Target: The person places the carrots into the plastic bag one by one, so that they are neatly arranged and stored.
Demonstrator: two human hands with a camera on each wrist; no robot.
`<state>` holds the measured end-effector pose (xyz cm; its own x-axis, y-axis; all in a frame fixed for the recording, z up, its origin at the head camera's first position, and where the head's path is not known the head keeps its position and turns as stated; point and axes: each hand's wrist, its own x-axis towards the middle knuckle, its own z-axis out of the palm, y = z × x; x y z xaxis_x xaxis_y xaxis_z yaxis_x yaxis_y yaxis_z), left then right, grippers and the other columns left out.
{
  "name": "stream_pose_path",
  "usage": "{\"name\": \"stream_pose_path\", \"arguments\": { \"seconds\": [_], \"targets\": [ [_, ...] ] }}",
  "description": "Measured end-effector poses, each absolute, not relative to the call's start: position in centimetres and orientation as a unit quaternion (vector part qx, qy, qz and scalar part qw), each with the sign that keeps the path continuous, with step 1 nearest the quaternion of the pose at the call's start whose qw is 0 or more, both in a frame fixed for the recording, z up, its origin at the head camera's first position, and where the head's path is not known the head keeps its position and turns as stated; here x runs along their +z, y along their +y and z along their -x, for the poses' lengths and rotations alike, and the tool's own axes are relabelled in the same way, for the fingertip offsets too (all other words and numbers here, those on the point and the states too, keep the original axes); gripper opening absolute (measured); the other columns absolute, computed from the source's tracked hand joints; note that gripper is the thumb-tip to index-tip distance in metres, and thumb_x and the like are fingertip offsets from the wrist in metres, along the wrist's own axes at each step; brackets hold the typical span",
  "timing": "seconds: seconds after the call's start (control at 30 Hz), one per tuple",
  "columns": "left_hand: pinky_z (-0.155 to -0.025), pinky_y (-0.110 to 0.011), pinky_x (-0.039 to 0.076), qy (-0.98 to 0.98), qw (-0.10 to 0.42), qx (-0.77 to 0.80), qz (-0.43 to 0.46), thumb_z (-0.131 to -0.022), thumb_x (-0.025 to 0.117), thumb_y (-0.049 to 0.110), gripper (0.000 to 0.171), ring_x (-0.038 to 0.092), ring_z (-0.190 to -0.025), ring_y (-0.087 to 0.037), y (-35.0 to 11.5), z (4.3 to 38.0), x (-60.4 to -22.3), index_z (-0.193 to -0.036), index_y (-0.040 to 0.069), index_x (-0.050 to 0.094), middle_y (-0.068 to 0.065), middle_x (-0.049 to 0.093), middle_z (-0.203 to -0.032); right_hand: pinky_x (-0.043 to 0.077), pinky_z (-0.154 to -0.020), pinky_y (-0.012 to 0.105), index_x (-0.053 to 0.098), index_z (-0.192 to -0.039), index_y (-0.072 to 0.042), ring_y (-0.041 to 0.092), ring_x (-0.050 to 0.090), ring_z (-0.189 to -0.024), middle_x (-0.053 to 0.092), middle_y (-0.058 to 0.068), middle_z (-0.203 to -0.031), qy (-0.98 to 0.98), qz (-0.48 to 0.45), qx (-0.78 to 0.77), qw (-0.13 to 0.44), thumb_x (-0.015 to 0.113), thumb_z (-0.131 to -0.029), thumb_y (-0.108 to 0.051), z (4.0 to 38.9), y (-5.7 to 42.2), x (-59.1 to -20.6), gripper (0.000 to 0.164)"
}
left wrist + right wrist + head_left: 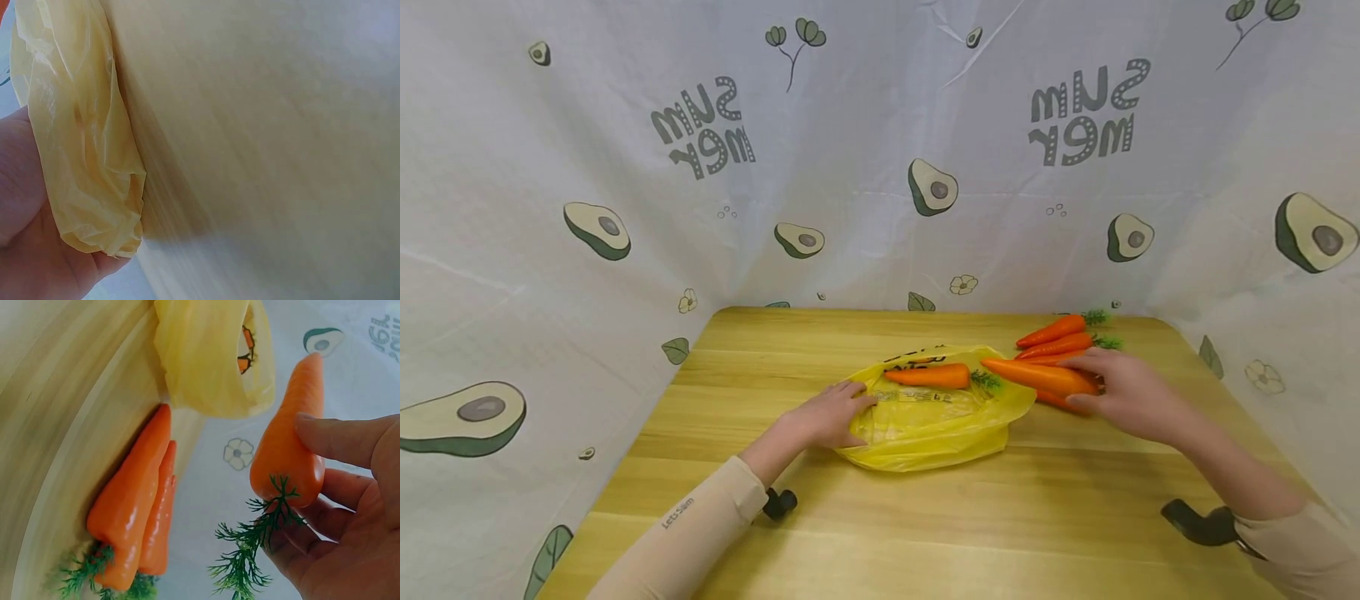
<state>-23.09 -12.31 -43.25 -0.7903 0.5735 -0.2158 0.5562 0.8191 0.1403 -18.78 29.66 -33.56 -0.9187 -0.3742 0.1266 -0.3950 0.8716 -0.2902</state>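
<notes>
My right hand (1131,393) grips an orange carrot (287,437) near its thick end, thumb on one side and fingers on the other, leafy green top hanging free. In the head view this carrot is raised at the right rim of a yellow plastic bag (917,454), tip pointing left over it. My left hand (835,414) holds the bag's left edge, with folds of yellow plastic against the palm in the left wrist view. The bag's mouth is spread, and one carrot (932,376) with a green top lies in it.
Several more carrots (1052,331) lie on the wooden table (880,517) to the right of the bag, close together, partly behind my right hand. A white curtain (850,150) printed with avocados hangs around the table's back and sides.
</notes>
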Motion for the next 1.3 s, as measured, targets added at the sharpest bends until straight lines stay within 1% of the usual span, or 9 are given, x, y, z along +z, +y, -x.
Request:
{"name": "stream_pose_path", "arguments": {
  "seconds": [0.2, 0.4, 0.6, 0.73, 0.9, 1.03, 1.2, 1.3],
  "targets": [
    [-0.122, -0.051, 0.027, 0.945, 0.125, 0.031, -0.300, -0.092, 0.072, 0.047, 0.075, 0.031, -0.149, -0.036, -12.2, 23.0, -43.1, -0.154, 0.018, 0.042, -0.013, 0.035, -0.160, 0.050, -0.080, 0.046, 0.068, -0.126, 0.000, 0.028, 0.059, -0.094, 0.069, 0.018, -0.117, -0.961, -0.219, 0.164, 0.043, 0.082, -0.085, -0.019, 19.1, 28.2, -33.6, 0.048],
    [-0.122, -0.052, 0.027, 0.945, 0.125, 0.035, -0.301, -0.091, 0.072, 0.046, 0.074, 0.031, -0.149, -0.036, -12.2, 23.0, -43.0, -0.154, 0.018, 0.042, -0.013, 0.035, -0.160, 0.049, -0.079, 0.044, 0.069, -0.125, -0.002, 0.025, 0.058, -0.093, 0.070, 0.015, -0.117, -0.953, -0.241, 0.178, 0.046, 0.082, -0.083, -0.015, 19.4, 26.5, -33.6, 0.046],
    [-0.123, -0.052, 0.026, 0.945, 0.126, 0.040, -0.299, -0.091, 0.073, 0.045, 0.075, 0.030, -0.149, -0.036, -12.1, 23.1, -42.9, -0.154, 0.018, 0.042, -0.013, 0.035, -0.160, 0.053, -0.085, 0.049, 0.068, -0.125, -0.002, 0.028, 0.062, -0.099, 0.067, 0.019, -0.123, -0.947, -0.257, 0.189, 0.040, 0.080, -0.084, -0.010, 19.8, 25.1, -33.8, 0.043],
    [-0.123, -0.051, 0.027, 0.945, 0.125, 0.035, -0.299, -0.091, 0.073, 0.046, 0.075, 0.031, -0.149, -0.036, -12.1, 23.2, -43.1, -0.154, 0.018, 0.042, -0.012, 0.035, -0.160, 0.053, -0.087, 0.051, 0.068, -0.125, -0.002, 0.029, 0.062, -0.099, 0.066, 0.019, -0.122, -0.946, -0.257, 0.193, 0.031, 0.079, -0.085, -0.010, 20.0, 24.3, -34.0, 0.042],
    [-0.122, -0.051, 0.027, 0.946, 0.125, 0.034, -0.298, -0.091, 0.073, 0.046, 0.075, 0.031, -0.149, -0.036, -12.1, 23.2, -43.1, -0.154, 0.018, 0.043, -0.012, 0.036, -0.158, 0.051, -0.091, 0.055, 0.068, -0.126, -0.001, 0.032, 0.061, -0.104, 0.066, 0.018, -0.121, -0.946, -0.256, 0.195, 0.026, 0.078, -0.087, -0.010, 20.3, 23.4, -34.1, 0.041],
    [-0.122, -0.052, 0.027, 0.945, 0.126, 0.032, -0.299, -0.091, 0.073, 0.046, 0.075, 0.031, -0.149, -0.036, -12.1, 23.1, -43.1, -0.154, 0.018, 0.042, -0.012, 0.036, -0.159, 0.051, -0.092, 0.055, 0.068, -0.126, -0.001, 0.033, 0.060, -0.105, 0.066, 0.018, -0.122, -0.947, -0.255, 0.194, 0.023, 0.078, -0.087, -0.012, 20.5, 22.7, -34.3, 0.042],
    [-0.122, -0.052, 0.027, 0.945, 0.125, 0.034, -0.300, -0.091, 0.073, 0.046, 0.074, 0.031, -0.149, -0.037, -12.1, 23.1, -43.1, -0.153, 0.018, 0.043, -0.013, 0.036, -0.158, 0.050, -0.096, 0.057, 0.067, -0.127, -0.001, 0.037, 0.059, -0.112, 0.065, 0.019, -0.126, -0.947, -0.256, 0.193, 0.017, 0.078, -0.087, -0.012, 21.0, 21.9, -34.5, 0.043],
    [-0.122, -0.052, 0.027, 0.946, 0.125, 0.034, -0.298, -0.091, 0.073, 0.045, 0.074, 0.031, -0.149, -0.037, -12.1, 23.1, -43.1, -0.153, 0.018, 0.043, -0.013, 0.036, -0.158, 0.051, -0.095, 0.056, 0.067, -0.127, -0.002, 0.037, 0.060, -0.112, 0.065, 0.018, -0.126, -0.946, -0.260, 0.194, 0.014, 0.078, -0.087, -0.012, 21.3, 21.3, -34.7, 0.043]
  ]
}}
